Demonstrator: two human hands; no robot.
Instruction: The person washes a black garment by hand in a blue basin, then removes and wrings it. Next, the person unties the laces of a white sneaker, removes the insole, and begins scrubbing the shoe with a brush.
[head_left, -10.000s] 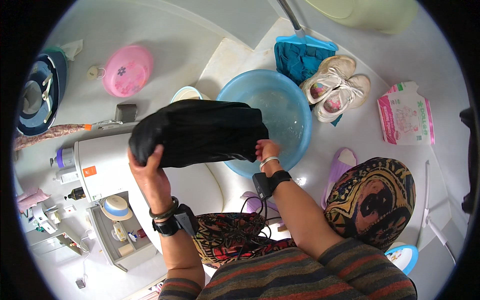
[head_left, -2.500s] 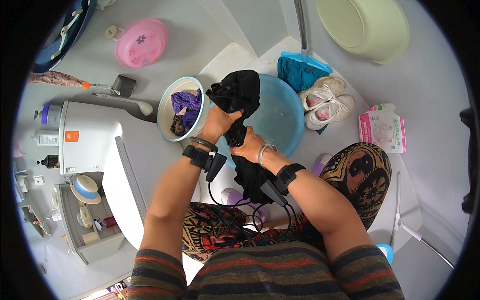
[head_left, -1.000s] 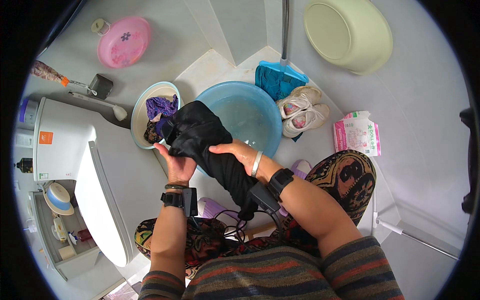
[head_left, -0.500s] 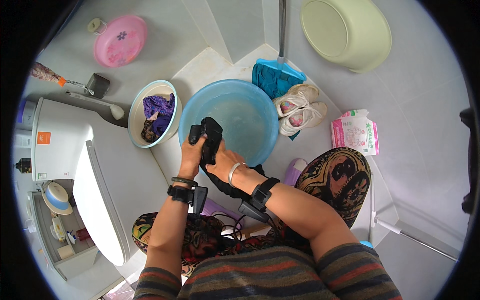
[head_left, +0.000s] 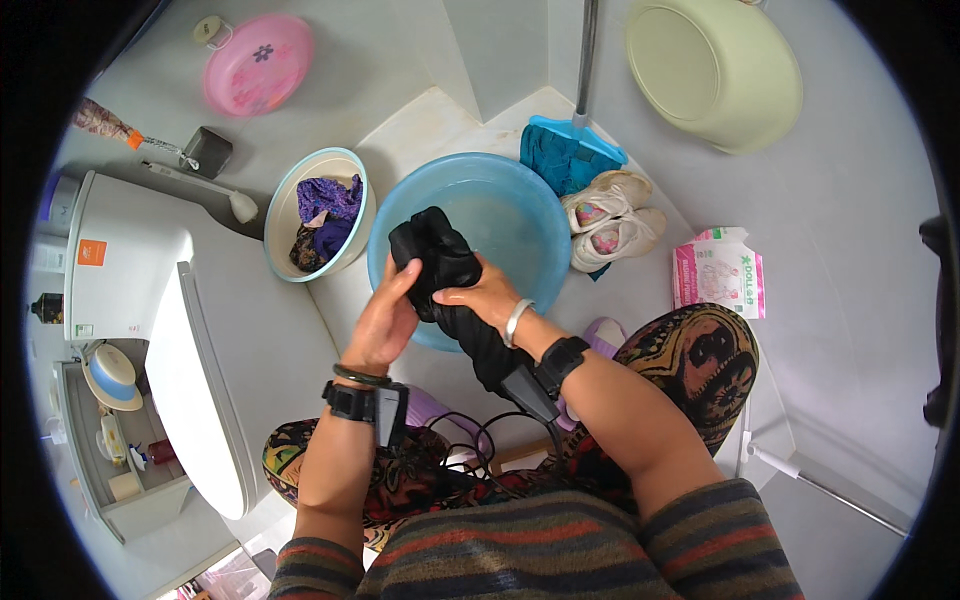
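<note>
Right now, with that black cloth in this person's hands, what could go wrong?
The black cloth reaches past the near rim of the blue basin, so any drips from its lower end could miss and wet the floor.

That lower end also appears close to the black box strapped at the right wrist, which might get damp.

The white shoes sit right beside the basin; a splash might reach them.

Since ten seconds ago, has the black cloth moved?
Yes, the black cloth moved rightward, judged against the toilet: overlapping it in view then, clear of it now.
</note>
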